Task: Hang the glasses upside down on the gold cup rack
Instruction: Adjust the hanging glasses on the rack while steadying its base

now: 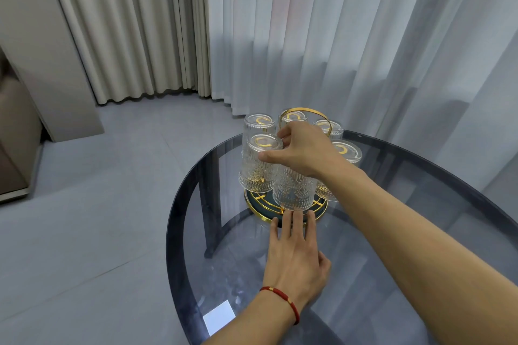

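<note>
Clear ribbed glass (259,165) upside down on the gold wire cup rack (283,211), leftmost peg. Left hand (294,255) flat, fingers spread, steadying the rack's front rim. Right hand (301,152) pinching the glass base: best released gently. Smoked-glass table edge (179,204) close left; open room right.

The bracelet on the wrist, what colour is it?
Red with small gold beads, seen in the head view.

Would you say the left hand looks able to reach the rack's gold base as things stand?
Probably yes: the left hand lies flat on the glass table, fingertips at the gold base, nothing between them.
</note>
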`<state>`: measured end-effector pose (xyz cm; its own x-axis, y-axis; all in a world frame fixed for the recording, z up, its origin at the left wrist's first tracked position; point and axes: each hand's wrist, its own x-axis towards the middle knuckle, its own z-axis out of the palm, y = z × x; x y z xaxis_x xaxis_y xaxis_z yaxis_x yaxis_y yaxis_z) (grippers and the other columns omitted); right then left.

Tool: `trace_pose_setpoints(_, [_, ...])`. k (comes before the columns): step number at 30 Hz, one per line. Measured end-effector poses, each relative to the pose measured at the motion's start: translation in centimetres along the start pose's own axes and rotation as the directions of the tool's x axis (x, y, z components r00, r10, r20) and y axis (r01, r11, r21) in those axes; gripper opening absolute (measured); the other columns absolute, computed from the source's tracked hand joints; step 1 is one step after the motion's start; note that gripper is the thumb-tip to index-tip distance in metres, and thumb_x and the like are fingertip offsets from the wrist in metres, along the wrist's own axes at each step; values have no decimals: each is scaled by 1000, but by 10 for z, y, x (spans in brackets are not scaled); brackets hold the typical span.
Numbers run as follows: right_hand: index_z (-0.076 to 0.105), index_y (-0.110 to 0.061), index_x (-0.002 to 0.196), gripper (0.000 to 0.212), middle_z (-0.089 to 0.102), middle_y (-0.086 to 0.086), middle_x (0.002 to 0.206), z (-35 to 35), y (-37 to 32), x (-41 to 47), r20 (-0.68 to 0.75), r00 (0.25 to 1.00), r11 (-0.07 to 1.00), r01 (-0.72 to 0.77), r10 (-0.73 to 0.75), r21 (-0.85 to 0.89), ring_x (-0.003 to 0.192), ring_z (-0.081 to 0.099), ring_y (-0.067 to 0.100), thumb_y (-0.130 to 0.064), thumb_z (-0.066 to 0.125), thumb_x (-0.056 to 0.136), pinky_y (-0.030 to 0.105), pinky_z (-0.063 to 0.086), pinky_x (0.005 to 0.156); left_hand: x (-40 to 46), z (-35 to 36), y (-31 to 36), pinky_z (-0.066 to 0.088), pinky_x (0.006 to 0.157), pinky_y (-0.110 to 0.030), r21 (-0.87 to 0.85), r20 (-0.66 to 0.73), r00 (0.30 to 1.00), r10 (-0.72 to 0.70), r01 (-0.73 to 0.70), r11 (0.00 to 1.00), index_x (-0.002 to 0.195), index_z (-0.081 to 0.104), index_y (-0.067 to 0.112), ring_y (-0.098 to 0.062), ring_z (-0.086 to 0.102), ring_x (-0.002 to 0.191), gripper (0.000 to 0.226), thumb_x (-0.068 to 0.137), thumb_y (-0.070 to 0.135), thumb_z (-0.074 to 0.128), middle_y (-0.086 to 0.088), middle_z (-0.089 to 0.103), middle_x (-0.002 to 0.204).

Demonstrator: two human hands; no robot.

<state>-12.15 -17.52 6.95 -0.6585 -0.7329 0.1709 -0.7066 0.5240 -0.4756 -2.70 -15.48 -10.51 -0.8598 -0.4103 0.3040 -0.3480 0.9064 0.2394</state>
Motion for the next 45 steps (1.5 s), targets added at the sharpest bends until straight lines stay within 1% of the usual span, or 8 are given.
trace_pose_setpoints(5, [64,-15,128,74,74,-1,115,3,-5,-1,19,999,999,34,-35,22,113,67,27,-59,84,72,57,48,104,0,2,0,23,119,-56,4,13,1000,-4,4,1000,155,23,10,-36,26,145,75,89,39,44,-18,34,154])
trace_pose_setpoints(9, [71,-8,114,65,77,5,103,5,-5,-1,4,998,998,60,-60,-35,99,68,25,-59,82,75,57,50,98,0,3,0,24,118,-56,6,8,1000,-2,2,1000,154,24,10,-36,28,144,74,89,38,44,-18,36,153])
trace_pose_setpoints(14, [70,-11,115,60,76,3,104,4,-1,1,12,996,995,87,-86,-51,101,68,24,-55,82,76,58,47,103,0,3,0,24,118,-57,10,2,1000,-5,5,1000,154,25,10,-36,28,143,75,88,39,45,-18,35,152])
trace_pose_setpoints(22, [53,-20,143,81,65,0,135,-4,7,-1,41,983,968,185,-180,-169,128,57,25,-60,79,78,58,41,111,1,5,-1,27,117,-57,13,-7,1000,1,-1,1000,153,28,10,-36,31,141,75,86,40,46,-18,38,149])
trace_pose_setpoints(26, [56,-21,140,75,63,-1,138,-19,29,-8,-3,962,956,272,-274,-113,129,56,21,-58,79,80,53,40,112,1,4,-1,24,118,-57,21,0,1000,6,-6,1000,154,26,9,-37,27,143,76,87,40,45,-19,36,152])
trace_pose_setpoints(32, [52,-24,145,77,61,-4,145,-24,53,-19,76,954,903,299,-290,-308,138,50,19,-69,64,84,50,19,123,1,0,-1,21,119,-55,38,23,1000,11,-12,999,154,21,11,-36,24,142,76,89,41,43,-17,31,152])
trace_pose_setpoints(39, [59,-27,138,69,65,-8,138,-30,54,-24,77,947,922,320,-311,-220,135,53,16,-64,72,81,53,5,125,0,0,-1,31,114,-55,47,-5,1000,19,-19,999,151,31,8,-39,39,131,74,87,40,46,-20,44,143])
trace_pose_setpoints(45, [54,-27,143,74,59,-8,145,-35,50,-31,135,939,899,344,-318,-273,142,46,14,-63,73,82,56,2,125,0,1,-1,28,116,-55,55,-2,1000,24,-24,998,153,28,9,-38,37,132,74,87,41,43,-19,42,144])
